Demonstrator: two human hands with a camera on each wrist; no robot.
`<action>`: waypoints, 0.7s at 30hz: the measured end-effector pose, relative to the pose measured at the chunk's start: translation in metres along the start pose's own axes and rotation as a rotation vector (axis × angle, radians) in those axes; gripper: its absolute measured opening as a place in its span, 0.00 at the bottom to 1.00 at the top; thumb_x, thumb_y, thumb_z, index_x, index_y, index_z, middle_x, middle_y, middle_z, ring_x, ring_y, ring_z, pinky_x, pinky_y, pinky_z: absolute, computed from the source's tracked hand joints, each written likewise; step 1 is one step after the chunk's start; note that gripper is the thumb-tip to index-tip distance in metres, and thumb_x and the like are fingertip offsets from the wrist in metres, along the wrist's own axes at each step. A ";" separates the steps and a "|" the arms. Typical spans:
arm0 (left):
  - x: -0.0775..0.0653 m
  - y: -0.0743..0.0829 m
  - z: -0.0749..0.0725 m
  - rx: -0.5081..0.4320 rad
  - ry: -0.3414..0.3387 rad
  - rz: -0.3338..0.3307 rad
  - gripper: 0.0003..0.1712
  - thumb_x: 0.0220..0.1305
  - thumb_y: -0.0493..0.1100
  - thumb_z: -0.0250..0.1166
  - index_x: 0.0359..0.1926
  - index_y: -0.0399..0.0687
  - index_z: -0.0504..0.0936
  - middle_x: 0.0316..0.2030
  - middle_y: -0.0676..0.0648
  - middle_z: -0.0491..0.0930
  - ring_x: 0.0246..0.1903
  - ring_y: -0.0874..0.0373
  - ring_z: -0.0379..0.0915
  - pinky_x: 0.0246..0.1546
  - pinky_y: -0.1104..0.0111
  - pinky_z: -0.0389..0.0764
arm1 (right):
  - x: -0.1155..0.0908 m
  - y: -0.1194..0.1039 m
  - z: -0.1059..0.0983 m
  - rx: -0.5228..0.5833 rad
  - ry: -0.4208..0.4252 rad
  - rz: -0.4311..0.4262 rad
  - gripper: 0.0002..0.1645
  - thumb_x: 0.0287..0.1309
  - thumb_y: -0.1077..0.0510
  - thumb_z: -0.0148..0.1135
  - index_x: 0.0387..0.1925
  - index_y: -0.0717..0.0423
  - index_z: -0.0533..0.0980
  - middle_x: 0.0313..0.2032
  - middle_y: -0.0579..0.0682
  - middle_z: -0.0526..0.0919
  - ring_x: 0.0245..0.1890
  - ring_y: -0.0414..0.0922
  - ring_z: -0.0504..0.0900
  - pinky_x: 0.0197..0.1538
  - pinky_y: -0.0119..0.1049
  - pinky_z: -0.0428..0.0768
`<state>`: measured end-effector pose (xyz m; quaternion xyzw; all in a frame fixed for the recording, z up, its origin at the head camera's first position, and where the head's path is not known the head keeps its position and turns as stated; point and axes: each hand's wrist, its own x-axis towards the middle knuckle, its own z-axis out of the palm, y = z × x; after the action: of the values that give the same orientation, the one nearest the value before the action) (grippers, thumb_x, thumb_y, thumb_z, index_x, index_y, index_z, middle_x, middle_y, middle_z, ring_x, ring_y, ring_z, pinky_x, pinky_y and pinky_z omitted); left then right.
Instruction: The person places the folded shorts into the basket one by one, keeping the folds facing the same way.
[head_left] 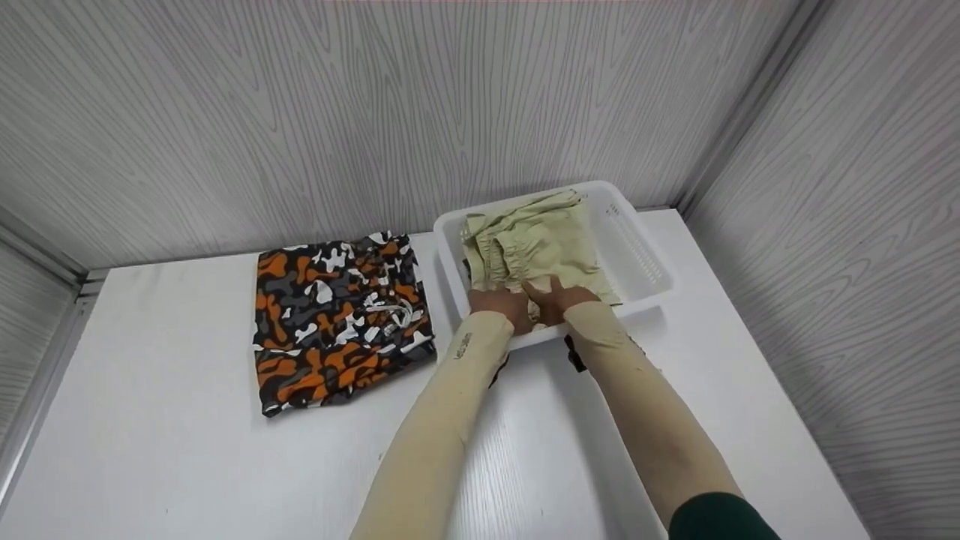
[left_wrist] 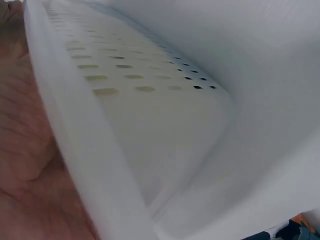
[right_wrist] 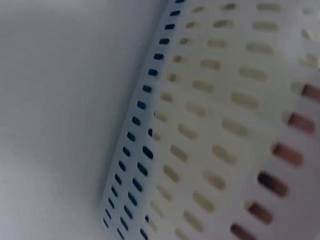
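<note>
A folded light green garment (head_left: 551,244) with a gathered elastic band lies in a white plastic basket (head_left: 637,255). My left hand (head_left: 501,306) reaches over the basket's near rim and touches the garment's near part. Close beside it on the right, my right hand (head_left: 561,300) also touches the cloth, with a small bunch of fabric between the hands. Most fingertips are hidden, and I cannot tell whether they grip the cloth. In the left wrist view, the palm (left_wrist: 25,130) shows past the basket's rim. Through the slots in the right wrist view, parts of the hand show.
Left of the basket, a folded orange, black, grey and white camouflage garment (head_left: 337,322) with a white drawstring lies on the white table (head_left: 165,420). Grey wood-grain panels (head_left: 337,112) stand behind and at the sides. The basket sits near the table's back edge.
</note>
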<state>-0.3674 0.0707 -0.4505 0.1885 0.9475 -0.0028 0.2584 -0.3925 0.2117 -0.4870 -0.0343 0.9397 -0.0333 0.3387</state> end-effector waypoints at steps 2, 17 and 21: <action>0.001 -0.002 0.001 0.013 0.022 0.003 0.35 0.76 0.59 0.54 0.79 0.64 0.59 0.77 0.44 0.57 0.72 0.45 0.61 0.70 0.43 0.58 | 0.005 -0.001 0.004 0.055 0.046 0.038 0.51 0.71 0.40 0.55 0.81 0.32 0.36 0.79 0.65 0.34 0.64 0.75 0.65 0.63 0.62 0.70; -0.035 -0.050 0.003 0.014 0.093 0.089 0.32 0.75 0.49 0.58 0.77 0.64 0.65 0.73 0.44 0.65 0.66 0.43 0.70 0.70 0.42 0.58 | -0.014 -0.070 0.010 0.043 0.120 0.100 0.53 0.68 0.35 0.58 0.82 0.33 0.39 0.78 0.67 0.43 0.63 0.70 0.71 0.61 0.64 0.73; -0.049 -0.059 -0.005 -0.224 0.140 0.230 0.25 0.75 0.47 0.57 0.70 0.60 0.75 0.67 0.48 0.75 0.66 0.47 0.70 0.70 0.47 0.62 | 0.020 -0.044 0.023 0.046 0.171 0.046 0.56 0.63 0.26 0.54 0.82 0.37 0.42 0.76 0.71 0.49 0.60 0.69 0.74 0.58 0.59 0.77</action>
<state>-0.3519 -0.0009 -0.4276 0.2657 0.9297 0.1454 0.2097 -0.3917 0.1656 -0.5133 -0.0018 0.9647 -0.0497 0.2584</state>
